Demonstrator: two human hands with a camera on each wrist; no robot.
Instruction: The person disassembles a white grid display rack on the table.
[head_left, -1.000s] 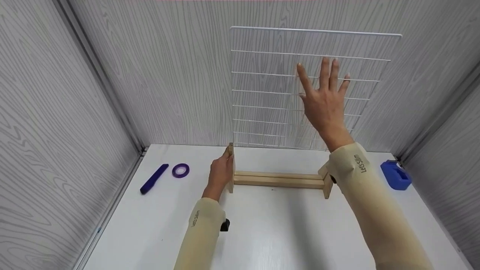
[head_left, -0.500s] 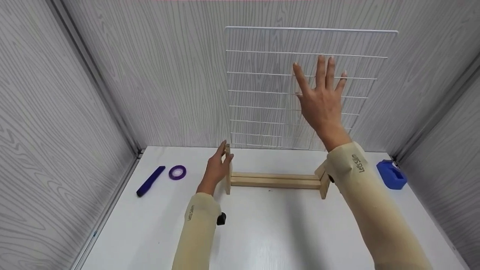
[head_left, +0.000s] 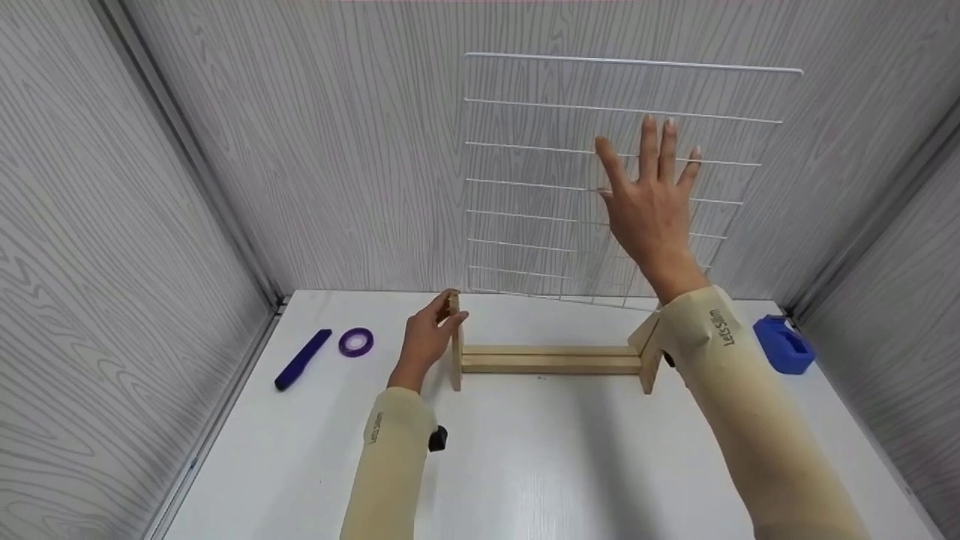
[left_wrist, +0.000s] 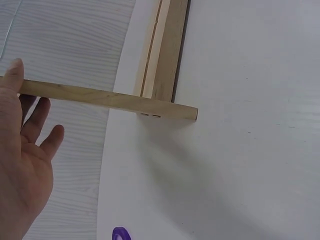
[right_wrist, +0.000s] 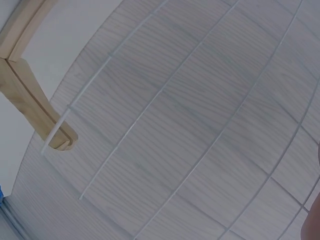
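Note:
In the head view, my left hand [head_left: 429, 337] pinches the top of the left end board [head_left: 456, 349] of a wooden stand [head_left: 551, 360]. The left wrist view has the thumb [left_wrist: 15, 72] on one face of that board and fingers on the other. My right hand [head_left: 651, 214] lies against a white wire grid [head_left: 540, 145], its fingers spread and mostly straight. The grid stands upright behind the stand, its bottom edge sloping down to the right. In the right wrist view, the grid's bottom wire [right_wrist: 90, 82] overlaps the tip of the stand's right end board [right_wrist: 37, 107].
A dark purple stick-like item [head_left: 303, 360] and a purple ring [head_left: 356, 342] lie left on the white table [head_left: 525, 465]. A blue block-shaped holder [head_left: 784, 345] sits at the right. Grey wood-patterned walls [head_left: 337, 150] enclose the back and sides.
My left fingers have moved from along the end board to its top, thumb on the inner side. The grid's lower right corner has dropped towards the right end board.

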